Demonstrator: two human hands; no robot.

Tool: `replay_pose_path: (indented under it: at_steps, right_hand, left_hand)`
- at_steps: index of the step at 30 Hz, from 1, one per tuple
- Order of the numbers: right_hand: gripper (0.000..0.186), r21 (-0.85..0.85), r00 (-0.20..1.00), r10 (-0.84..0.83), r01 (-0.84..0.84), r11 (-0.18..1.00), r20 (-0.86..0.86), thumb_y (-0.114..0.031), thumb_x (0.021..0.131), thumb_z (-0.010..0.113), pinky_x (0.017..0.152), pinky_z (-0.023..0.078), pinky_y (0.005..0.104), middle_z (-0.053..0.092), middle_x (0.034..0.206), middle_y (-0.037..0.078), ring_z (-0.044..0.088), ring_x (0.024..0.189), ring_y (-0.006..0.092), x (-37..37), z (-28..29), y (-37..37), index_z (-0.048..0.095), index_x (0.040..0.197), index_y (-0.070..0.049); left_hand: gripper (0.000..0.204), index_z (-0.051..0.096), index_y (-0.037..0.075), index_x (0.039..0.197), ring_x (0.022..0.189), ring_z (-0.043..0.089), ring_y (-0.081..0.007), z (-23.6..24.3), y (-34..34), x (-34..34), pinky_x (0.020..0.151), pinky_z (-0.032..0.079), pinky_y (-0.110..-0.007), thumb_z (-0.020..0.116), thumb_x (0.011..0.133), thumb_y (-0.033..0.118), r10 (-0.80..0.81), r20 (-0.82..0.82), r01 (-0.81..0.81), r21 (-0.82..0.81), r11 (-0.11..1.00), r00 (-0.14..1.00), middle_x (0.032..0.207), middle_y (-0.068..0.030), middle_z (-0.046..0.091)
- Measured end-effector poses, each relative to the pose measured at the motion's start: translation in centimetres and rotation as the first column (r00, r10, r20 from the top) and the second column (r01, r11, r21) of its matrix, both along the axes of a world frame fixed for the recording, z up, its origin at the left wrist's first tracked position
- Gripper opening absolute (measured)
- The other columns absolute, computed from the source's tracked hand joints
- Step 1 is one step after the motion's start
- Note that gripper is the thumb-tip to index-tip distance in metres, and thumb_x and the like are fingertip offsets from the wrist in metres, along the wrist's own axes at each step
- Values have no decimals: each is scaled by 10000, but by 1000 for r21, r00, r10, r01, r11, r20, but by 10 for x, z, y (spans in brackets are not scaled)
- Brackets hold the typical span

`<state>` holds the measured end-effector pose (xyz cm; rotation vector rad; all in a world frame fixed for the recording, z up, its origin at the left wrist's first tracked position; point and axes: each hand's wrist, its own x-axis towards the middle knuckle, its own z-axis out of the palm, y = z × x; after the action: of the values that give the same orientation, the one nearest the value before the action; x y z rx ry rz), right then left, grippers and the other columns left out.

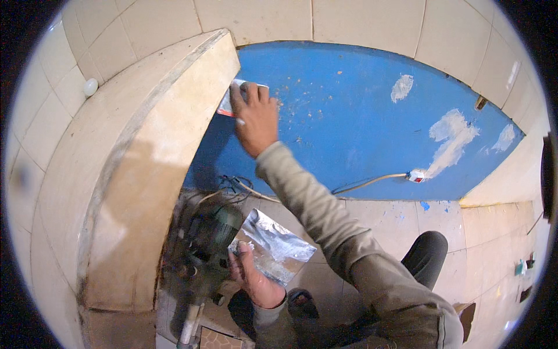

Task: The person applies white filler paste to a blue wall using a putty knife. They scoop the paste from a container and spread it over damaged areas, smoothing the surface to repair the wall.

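Pressed against the blue wall panel (349, 122), near its left end, my right hand (257, 119) grips a flat putty spreader (225, 105) with a pale face and a red-orange edge. The fingers lie over it, hiding most of its surface. Lower down, my left hand (258, 282) holds a thin metal plate (278, 235) smeared with grey-white putty, thumb on top. Rough specks (308, 99) dot the panel to the right of my right hand. Farther right are white putty patches (452, 136).
A tiled ledge (174, 122) slopes along the left of the panel. Below it stands a dark green motor (216, 228) with loose wires. A cable runs to a white socket (415, 176) with a red switch. Blue flakes (425, 206) lie on the tiled floor, near my bent knee (429, 256).
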<state>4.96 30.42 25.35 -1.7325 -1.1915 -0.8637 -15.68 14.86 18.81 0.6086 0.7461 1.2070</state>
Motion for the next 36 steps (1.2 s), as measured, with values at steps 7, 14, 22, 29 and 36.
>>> replay_pose_path:
  at_steps: [7, 14, 22, 29, 36]
  right_hand:
    - [501, 292, 954, -300, 294, 910, -24, -36, 808, 555, 904, 437, 486, 535, 1242, 227, 521, 1107, 403, 48, 32, -88, 503, 1303, 23]
    - [489, -234, 991, -85, 108, 966, 107, -116, 800, 565, 819, 432, 464, 540, 1213, 134, 507, 1097, 327, 10, -25, -38, 559, 1288, -92]
    - [520, 74, 829, -263, 262, 962, 493, -228, 805, 614, 800, 395, 415, 541, 1190, 60, 495, 1068, 290, 73, 51, -74, 547, 1313, -142]
    - [612, 37, 832, -282, 302, 953, 478, -63, 771, 600, 811, 413, 403, 532, 1250, 47, 490, 1103, 274, 69, 42, -71, 525, 1365, -192]
    - [443, -594, 942, -19, 226, 772, 334, -120, 778, 617, 760, 441, 420, 556, 1223, 66, 517, 1086, 271, 64, -160, -101, 626, 1221, -131]
  left_hand:
    - [460, 508, -19, 1283, 1121, 533, -222, -12, 13, -21, 938, 444, -368, 584, 949, 287, -103, 62, 101, 33, 994, 993, 1257, -133, 544]
    - [418, 509, -22, 1270, 1120, 524, -216, -3, 1, -17, 971, 417, -347, 564, 964, 258, -21, 17, 20, 57, 998, 1000, 1242, -130, 543]
    - [431, 492, -25, 1281, 1116, 527, -211, 1, 0, -19, 956, 435, -352, 544, 977, 276, -29, -33, 31, 71, 997, 999, 1249, -140, 537]
    - [397, 511, -17, 1252, 1081, 544, -206, -6, 5, -15, 946, 441, -349, 537, 979, 271, -108, 17, 107, 50, 993, 994, 1215, -128, 552]
    - [388, 512, -16, 1250, 1128, 527, -208, -8, 3, -13, 965, 430, -357, 539, 979, 260, -73, 1, 73, 72, 995, 997, 1255, -130, 537]
